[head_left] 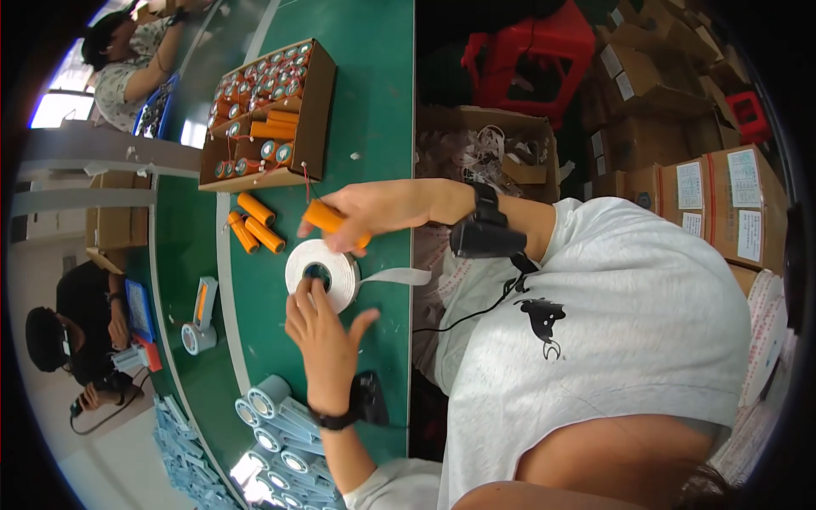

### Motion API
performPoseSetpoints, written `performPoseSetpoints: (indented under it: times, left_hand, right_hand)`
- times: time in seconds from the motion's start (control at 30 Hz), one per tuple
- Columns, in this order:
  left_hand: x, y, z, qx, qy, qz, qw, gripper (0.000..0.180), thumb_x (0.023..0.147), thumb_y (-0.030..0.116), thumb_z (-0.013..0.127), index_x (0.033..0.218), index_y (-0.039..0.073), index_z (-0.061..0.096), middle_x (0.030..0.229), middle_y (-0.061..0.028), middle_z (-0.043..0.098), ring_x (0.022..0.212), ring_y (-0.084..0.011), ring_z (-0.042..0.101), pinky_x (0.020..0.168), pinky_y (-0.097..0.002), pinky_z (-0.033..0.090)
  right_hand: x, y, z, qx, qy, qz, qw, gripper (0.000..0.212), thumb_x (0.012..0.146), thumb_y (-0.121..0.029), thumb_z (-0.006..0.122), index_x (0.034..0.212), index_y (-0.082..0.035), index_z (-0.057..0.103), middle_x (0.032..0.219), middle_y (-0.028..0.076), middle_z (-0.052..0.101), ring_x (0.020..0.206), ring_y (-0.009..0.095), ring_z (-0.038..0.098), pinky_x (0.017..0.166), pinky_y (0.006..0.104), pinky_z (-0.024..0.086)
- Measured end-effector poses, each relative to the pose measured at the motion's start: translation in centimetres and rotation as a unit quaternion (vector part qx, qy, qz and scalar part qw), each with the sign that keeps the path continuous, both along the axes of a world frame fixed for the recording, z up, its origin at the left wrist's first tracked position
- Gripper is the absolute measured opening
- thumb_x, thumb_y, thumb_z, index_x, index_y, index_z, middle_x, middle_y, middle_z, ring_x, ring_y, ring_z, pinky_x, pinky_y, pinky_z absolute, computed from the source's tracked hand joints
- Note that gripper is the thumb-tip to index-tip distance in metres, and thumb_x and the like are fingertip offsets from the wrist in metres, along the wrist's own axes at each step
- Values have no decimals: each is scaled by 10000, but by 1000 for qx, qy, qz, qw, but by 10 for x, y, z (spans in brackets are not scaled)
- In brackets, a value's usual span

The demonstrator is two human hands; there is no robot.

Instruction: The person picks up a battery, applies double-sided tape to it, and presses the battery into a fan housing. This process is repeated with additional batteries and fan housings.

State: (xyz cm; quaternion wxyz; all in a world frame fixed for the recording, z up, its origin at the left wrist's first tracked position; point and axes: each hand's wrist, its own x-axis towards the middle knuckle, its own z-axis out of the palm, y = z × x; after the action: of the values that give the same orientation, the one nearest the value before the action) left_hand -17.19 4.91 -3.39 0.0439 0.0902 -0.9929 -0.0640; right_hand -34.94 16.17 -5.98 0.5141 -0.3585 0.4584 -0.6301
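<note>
orange cylinder (321, 216) partly behind right hand (367, 209)

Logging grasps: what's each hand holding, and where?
Right hand: an orange cylinder, gripped around its middle between thumb and fingers. Left hand: fingers over the white roll at its centre hole; whether it grips can't be told.

Bright window (61, 110) glare, bent edges, black corners

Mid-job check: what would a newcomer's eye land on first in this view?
Probably the cardboard box of orange cylinders, upper left on the green table. Then the white roll left of centre, with the left hand at its hole and the right hand just above, gripping a single orange cylinder.
</note>
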Motion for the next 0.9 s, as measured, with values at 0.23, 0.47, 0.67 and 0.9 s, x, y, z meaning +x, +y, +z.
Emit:
performPoseSetpoints:
  times: [0.23, 0.47, 0.67, 0.9]
  left_hand:
    - [12, 5, -8, -65, 108, 25, 992, 535, 696, 259, 702, 1083, -14, 454, 1052, -166, 497, 1080, -325, 387, 938, -470, 222]
    - [43, -12, 7, -158, 173, 127, 964, 504, 736, 201, 665, 1123, -41, 450, 1012, -175, 534, 1047, -316, 424, 950, -457, 192]
    - [73, -23, -10, -82, 246, 166, 952, 514, 749, 160, 643, 1158, -64, 427, 1101, -180, 511, 1047, -312, 442, 951, -466, 168]
    - [64, -11, -20, -107, 243, 147, 953, 471, 772, 166, 612, 1156, -44, 438, 1084, -160, 517, 1063, -283, 444, 940, -452, 170]
  right_hand:
    - [33, 25, 0, 120, 213, -99, 965, 320, 671, -243, 733, 815, 10, 601, 561, -5, 505, 484, 105, 446, 476, 258, 366]
    - [46, 31, 10, -54, 30, -11, 998, 287, 678, -232, 726, 715, 12, 580, 542, 3, 499, 468, 117, 430, 470, 278, 361]
    - [-6, 28, 38, -20, 256, -69, 964, 299, 785, -236, 639, 938, 0, 537, 730, 47, 573, 683, 119, 557, 595, 253, 439]
    - [58, -60, 39, -129, 232, -1, 964, 324, 896, -244, 481, 1004, 61, 475, 973, 133, 561, 861, 176, 585, 710, 300, 443]
